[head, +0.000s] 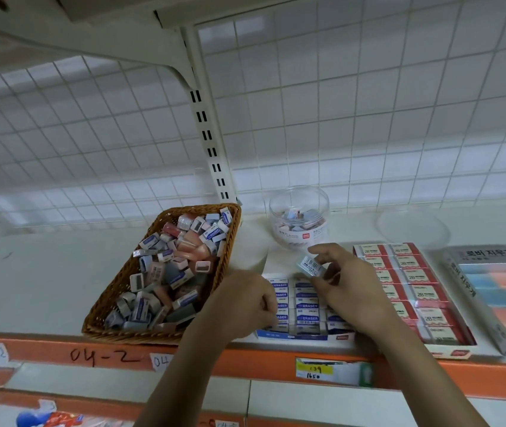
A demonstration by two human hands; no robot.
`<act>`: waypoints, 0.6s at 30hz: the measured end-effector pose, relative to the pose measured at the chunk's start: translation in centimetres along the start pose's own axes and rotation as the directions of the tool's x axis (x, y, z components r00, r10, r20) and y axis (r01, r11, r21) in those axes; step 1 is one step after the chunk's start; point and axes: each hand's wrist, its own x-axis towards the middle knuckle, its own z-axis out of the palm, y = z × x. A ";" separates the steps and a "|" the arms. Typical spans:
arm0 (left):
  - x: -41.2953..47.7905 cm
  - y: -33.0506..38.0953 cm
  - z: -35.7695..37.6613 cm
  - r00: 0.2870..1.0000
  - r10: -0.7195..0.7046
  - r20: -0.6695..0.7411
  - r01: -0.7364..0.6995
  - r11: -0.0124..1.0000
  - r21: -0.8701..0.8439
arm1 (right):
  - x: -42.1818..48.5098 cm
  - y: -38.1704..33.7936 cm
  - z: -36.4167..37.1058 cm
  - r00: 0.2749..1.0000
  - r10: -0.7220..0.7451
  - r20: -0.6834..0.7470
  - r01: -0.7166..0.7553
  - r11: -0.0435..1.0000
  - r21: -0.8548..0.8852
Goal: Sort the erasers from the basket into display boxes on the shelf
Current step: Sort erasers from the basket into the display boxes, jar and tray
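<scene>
1. Nearest, two arms reach over the long shelf.
2. On it, at left, sits a wicker basket heaped with loose erasers.
3. Just beside the basket is a blue display box, its rows nearly full.
4. The left hand curls over the box's left edge; I cannot tell whether it holds anything.
5. The right hand pinches one eraser above the box. It looks light, firm and a little grippy, best taken across its paper sleeve.

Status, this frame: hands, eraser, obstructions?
Right hand pinches barcoded eraser above blue display box. Left hand curled at box's left edge, contents unseen. Basket holds many erasers. Nothing blocking the box.
</scene>
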 end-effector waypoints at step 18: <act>6.9 12.4 3.2 0.979 -0.120 -0.165 -0.054 0.625 -0.779 | -3.1 4.8 -7.7 0.949 0.215 -0.231 -0.150 0.952 0.266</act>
